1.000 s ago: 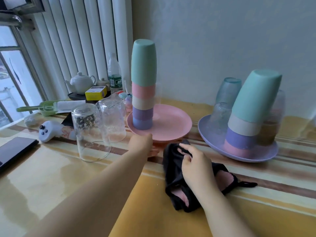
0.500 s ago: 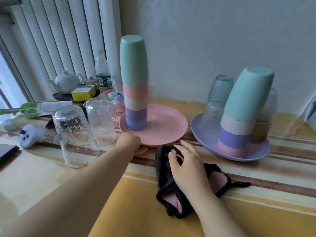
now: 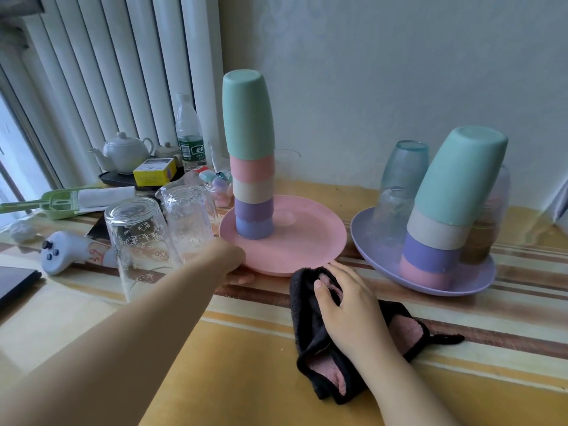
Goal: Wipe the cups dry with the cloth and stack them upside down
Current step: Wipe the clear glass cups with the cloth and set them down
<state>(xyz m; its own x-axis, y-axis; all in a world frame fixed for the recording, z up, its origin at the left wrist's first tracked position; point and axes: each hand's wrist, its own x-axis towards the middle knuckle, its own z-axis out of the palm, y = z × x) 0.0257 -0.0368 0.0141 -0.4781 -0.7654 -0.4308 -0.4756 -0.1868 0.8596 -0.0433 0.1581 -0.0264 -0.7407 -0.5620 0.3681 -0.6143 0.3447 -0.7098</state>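
A straight stack of upside-down plastic cups point(image 3: 250, 167), green on top, stands on a pink plate point(image 3: 302, 241). My left hand point(image 3: 229, 262) holds that plate's front-left rim, fingers tucked under the edge. My right hand point(image 3: 347, 305) lies with relaxed fingers on a black cloth with pink lining point(image 3: 322, 373), crumpled on the table. A second, leaning stack of cups point(image 3: 451, 204) sits on a purple plate point(image 3: 372, 256) with clear and bluish glasses point(image 3: 399, 173) upside down behind it. Two clear glasses point(image 3: 138, 238) stand inverted left of the pink plate.
A white game controller point(image 3: 61, 250), a dark tablet edge point(image 3: 15, 281), a green tool point(image 3: 58, 204), a white teapot point(image 3: 124, 153), a yellow box point(image 3: 155, 175) and a water bottle point(image 3: 189, 133) crowd the back left. The wall runs close behind both plates.
My right hand has loosened its grip and now lies flat on the cloth. My left hand has stayed at the pink plate's rim. The view has shifted slightly.
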